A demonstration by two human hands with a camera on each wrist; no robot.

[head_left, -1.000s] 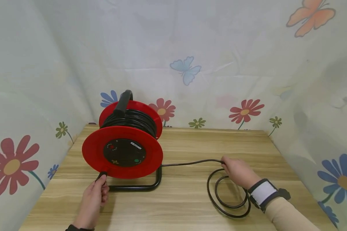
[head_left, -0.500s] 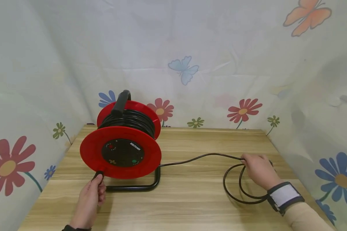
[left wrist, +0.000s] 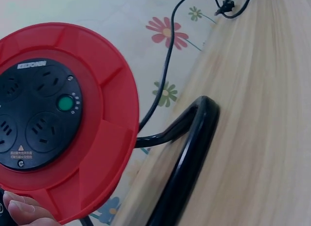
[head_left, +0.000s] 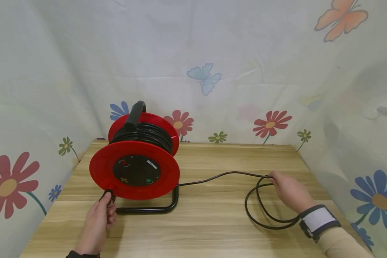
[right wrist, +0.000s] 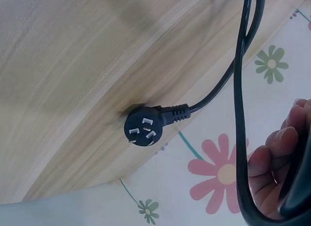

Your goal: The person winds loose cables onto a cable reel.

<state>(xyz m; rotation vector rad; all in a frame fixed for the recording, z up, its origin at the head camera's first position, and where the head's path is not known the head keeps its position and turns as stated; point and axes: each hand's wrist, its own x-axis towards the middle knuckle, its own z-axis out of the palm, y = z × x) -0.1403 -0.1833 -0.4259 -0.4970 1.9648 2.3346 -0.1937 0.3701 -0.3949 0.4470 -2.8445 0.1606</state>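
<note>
A red cable reel (head_left: pixel 134 170) with black cable wound on it stands on the left side of the table. My left hand (head_left: pixel 95 220) grips the small black crank knob (head_left: pixel 108 194) at the lower edge of its front disc; the left wrist view shows only some of its fingertips (left wrist: pixel 24 209). From the reel, the loose black cable (head_left: pixel 232 172) runs right to my right hand (head_left: pixel 291 191), which pinches it. Loops of cable hang below that hand. In the right wrist view a black plug (right wrist: pixel 143 126) with three prongs is at the cable's end.
The reel stands on a black tube frame (head_left: pixel 148 210) and has a black carrying handle (head_left: pixel 135 116) on top. Sockets and a green button (left wrist: pixel 66 103) are on its front panel. A flower-patterned cloth (head_left: pixel 193 43) encloses the wooden table (head_left: pixel 196 222) at the back and sides.
My right hand has moved right with the cable, and the loops have shifted with it. The left hand with the knob has moved slightly left, and the reel's disc has turned a little.
</note>
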